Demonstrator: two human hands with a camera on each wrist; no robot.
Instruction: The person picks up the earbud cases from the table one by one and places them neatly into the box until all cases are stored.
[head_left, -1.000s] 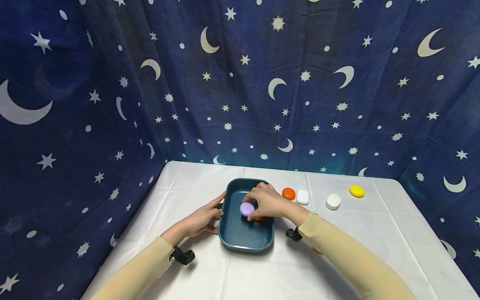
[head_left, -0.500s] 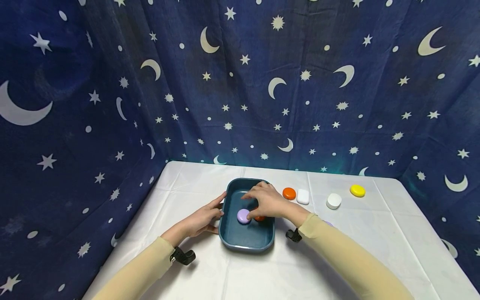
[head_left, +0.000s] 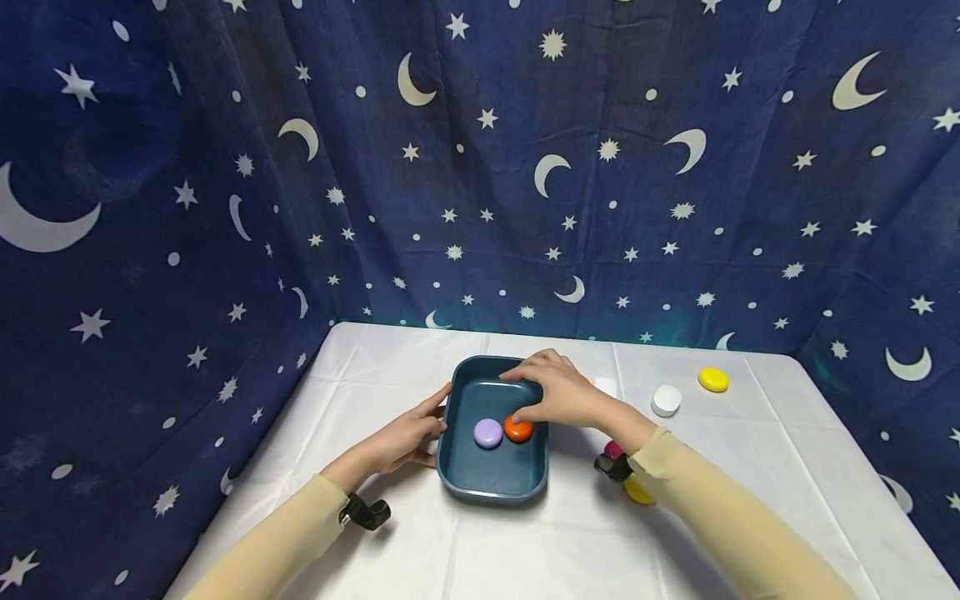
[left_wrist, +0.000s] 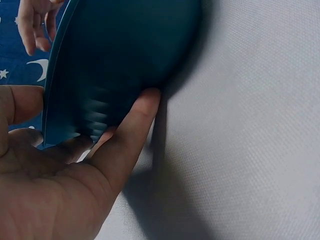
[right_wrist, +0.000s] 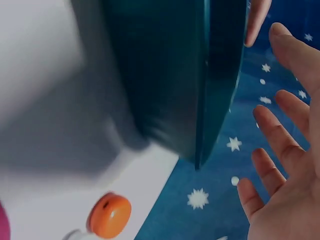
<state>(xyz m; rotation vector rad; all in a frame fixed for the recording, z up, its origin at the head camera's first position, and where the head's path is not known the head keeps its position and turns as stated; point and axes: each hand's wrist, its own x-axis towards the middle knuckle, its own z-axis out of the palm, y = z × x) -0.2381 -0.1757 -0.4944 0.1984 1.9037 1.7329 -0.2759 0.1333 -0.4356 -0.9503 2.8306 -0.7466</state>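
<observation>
A dark teal rectangular tray (head_left: 491, 483) sits on the white table. On its floor lie a round lilac disc-shaped piece (head_left: 488, 433) and, just right of it, a round orange one (head_left: 518, 428). My left hand (head_left: 405, 440) touches the tray's left wall from outside; in the left wrist view its fingers (left_wrist: 127, 130) reach along the tray's underside. Above the tray's right rim hovers my right hand (head_left: 561, 390), its thumb overlapping the orange piece in the head view. The right wrist view shows that hand (right_wrist: 290, 200) with spread fingers, nothing in its grasp.
Right of the tray are a partly hidden white piece (head_left: 604, 386), a white round piece (head_left: 666, 401) and a yellow one (head_left: 713, 380). Magenta (head_left: 613, 450) and yellow (head_left: 637, 490) pieces show by the right sleeve. Another orange piece (right_wrist: 112, 216) appears in the right wrist view.
The lilac piece has gone from my right fingers to the tray floor. My right hand has let go and moved right and up, uncovering the orange piece. My left hand has stayed put.
</observation>
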